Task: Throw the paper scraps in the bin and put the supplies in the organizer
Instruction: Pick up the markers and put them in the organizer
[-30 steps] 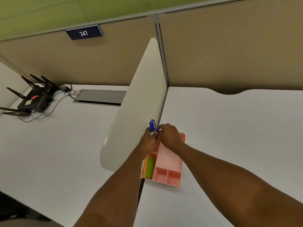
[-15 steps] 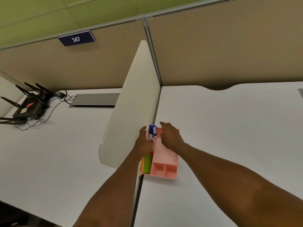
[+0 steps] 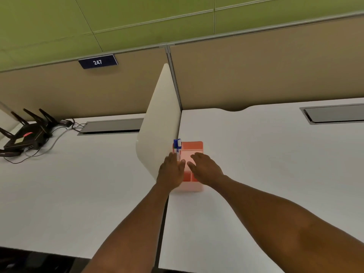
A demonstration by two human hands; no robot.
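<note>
The pink rectangular organizer (image 3: 194, 146) looks like smooth matt plastic. The blue-capped markers (image 3: 177, 144) standing in its far left corner have glossy plastic caps. The white desk top (image 3: 256, 164) is smooth and matt, like laminate. The beige partition wall (image 3: 256, 75) behind looks like cloth.

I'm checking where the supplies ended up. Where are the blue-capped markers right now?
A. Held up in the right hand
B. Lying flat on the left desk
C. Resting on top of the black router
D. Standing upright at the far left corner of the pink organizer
D: the markers stand upright in the pink organizer, at its far left corner beside the white divider, just beyond the left hand.
</note>
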